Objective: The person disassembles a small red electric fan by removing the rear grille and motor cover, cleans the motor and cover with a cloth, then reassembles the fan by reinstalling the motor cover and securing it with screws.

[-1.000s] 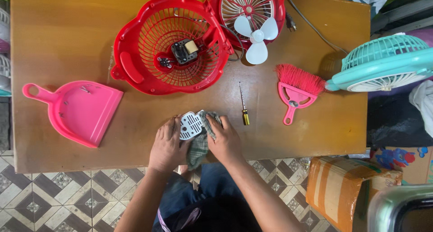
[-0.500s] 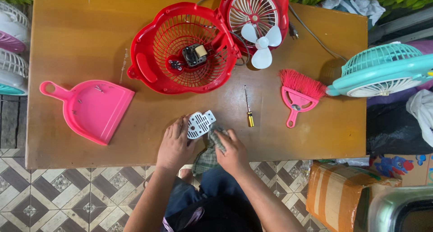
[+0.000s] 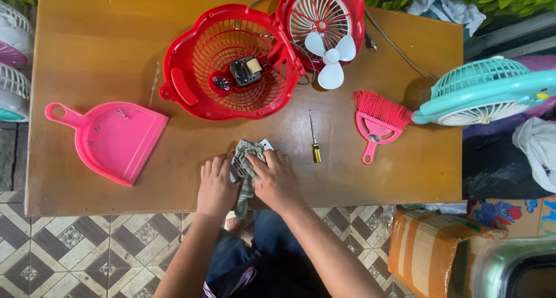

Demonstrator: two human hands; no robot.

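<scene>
- I see the wooden table (image 3: 87, 43) filling the view, its top edge cut off.
- The red fan shell (image 3: 231, 60) lies at twelve o'clock from my hands, motor inside.
- The pink dustpan (image 3: 110, 139) sits at nine o'clock.
- My left hand (image 3: 217, 185) lies flat, fingers spread, steadying the white grille (image 3: 265, 144).
- My right hand (image 3: 277, 179) presses a grey cloth (image 3: 246, 165) over that grille, mostly hiding it.

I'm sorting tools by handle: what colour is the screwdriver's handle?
Yellow, with a dark band; the screwdriver shows best in the head view, right of the right hand.
</scene>
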